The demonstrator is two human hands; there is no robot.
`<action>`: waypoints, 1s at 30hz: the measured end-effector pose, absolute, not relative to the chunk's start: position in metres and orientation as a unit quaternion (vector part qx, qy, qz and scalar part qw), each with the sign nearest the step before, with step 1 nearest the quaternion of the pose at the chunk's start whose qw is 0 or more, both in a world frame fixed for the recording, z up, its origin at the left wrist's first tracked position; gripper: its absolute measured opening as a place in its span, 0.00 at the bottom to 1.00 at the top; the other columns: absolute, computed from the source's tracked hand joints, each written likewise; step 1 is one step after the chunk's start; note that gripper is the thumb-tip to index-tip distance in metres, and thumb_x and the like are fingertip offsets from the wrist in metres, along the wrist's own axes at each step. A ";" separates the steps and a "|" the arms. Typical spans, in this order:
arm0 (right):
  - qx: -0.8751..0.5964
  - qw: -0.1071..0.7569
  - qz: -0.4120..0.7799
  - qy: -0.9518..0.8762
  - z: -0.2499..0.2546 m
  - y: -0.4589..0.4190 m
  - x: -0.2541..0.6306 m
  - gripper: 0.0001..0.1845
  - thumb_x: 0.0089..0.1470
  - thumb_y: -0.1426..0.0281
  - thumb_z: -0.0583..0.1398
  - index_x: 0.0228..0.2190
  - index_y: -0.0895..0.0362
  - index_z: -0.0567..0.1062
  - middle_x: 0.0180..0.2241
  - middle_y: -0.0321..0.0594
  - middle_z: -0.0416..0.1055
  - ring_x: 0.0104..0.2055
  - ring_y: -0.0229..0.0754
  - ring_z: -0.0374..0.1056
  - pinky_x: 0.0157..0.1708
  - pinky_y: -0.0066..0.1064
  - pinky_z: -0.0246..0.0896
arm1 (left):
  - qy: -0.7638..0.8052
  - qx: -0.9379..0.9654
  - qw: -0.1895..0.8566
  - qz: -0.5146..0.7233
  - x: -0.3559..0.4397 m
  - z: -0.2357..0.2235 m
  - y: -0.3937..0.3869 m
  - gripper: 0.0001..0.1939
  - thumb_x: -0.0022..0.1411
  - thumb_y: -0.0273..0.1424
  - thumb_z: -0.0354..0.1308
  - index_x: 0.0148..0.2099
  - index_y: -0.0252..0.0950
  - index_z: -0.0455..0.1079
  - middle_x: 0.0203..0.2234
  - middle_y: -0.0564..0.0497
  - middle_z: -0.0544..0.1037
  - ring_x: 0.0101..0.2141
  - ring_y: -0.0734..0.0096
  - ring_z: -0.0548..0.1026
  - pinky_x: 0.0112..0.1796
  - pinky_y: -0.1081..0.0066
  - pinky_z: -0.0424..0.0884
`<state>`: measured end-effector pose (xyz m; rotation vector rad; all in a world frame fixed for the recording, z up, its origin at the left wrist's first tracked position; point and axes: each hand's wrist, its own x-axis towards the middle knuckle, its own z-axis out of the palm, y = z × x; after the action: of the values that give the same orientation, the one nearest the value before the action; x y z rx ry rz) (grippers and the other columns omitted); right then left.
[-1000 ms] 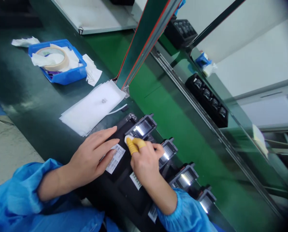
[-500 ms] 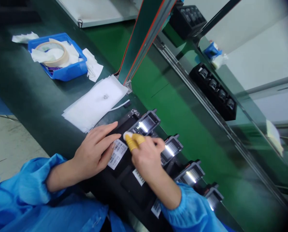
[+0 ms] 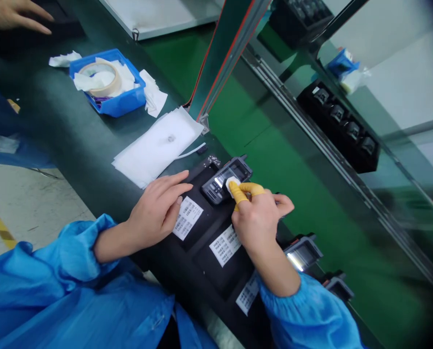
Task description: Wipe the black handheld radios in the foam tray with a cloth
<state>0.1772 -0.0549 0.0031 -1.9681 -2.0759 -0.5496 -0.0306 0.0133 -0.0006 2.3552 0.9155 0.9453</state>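
Two of the fingers on my right hand (image 3: 258,211) wear yellow finger cots and pinch a small white wipe (image 3: 232,184). It presses on the screen side of a black handheld radio (image 3: 213,189) with a keypad and a stubby antenna. This radio lies in the top slot of a black foam tray (image 3: 198,264). My left hand (image 3: 158,206) has its fingers stretched out at the tray's left edge, beside a printed barcode label (image 3: 188,218). More radios (image 3: 303,253) sit farther down the tray, one mostly hidden behind my right hand.
Beyond the tray lies a stack of white sheets (image 3: 158,145). A blue bin (image 3: 131,104) holds a tape roll (image 3: 111,87) and white wipes. A metal post (image 3: 224,63) rises by the sheets. Across the green gap stands another loaded tray (image 3: 343,131). Another person's hand (image 3: 16,19) shows top left.
My right hand has moved the wipe from the radio's lower end up onto its screen. My left hand stays outstretched by the label. The view has shifted, and another person's hand has come in top left.
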 end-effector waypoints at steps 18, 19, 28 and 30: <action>-0.671 0.128 -0.222 -0.695 -0.003 -0.035 0.204 0.13 0.51 0.81 0.53 0.26 0.56 0.75 0.34 0.39 0.71 0.36 0.40 0.58 0.42 0.40 0.42 | 0.208 0.959 0.120 0.150 0.001 -0.005 -0.001 0.21 0.61 0.19 0.44 0.55 0.27 0.66 0.56 0.37 0.67 0.59 0.54 0.62 0.58 0.48 0.56; -0.656 0.125 -0.216 -0.713 -0.004 -0.040 0.196 0.13 0.51 0.80 0.53 0.26 0.56 0.75 0.35 0.38 0.72 0.35 0.40 0.58 0.42 0.39 0.42 | 0.209 0.961 0.111 0.145 0.002 -0.008 -0.002 0.21 0.60 0.19 0.44 0.55 0.27 0.65 0.57 0.37 0.67 0.59 0.54 0.62 0.58 0.49 0.56; -0.696 0.069 -0.216 -0.682 0.019 -0.001 0.189 0.13 0.53 0.80 0.54 0.25 0.55 0.75 0.31 0.38 0.70 0.37 0.41 0.58 0.44 0.42 0.39 | 0.204 0.970 0.074 0.111 0.000 -0.010 -0.001 0.25 0.59 0.18 0.43 0.59 0.29 0.60 0.59 0.37 0.63 0.61 0.55 0.58 0.59 0.53 0.54; -0.706 0.063 -0.205 -0.675 0.020 0.003 0.198 0.15 0.53 0.81 0.53 0.23 0.55 0.74 0.29 0.38 0.69 0.37 0.42 0.57 0.44 0.43 0.38 | 0.206 0.970 0.076 0.107 0.000 -0.010 -0.001 0.26 0.59 0.18 0.42 0.59 0.29 0.59 0.60 0.38 0.62 0.62 0.56 0.56 0.60 0.54 0.53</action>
<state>0.1983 0.0027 0.0196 -2.1325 -2.0399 -0.6184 -0.0004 -0.0009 -0.0101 2.9082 0.6179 0.3195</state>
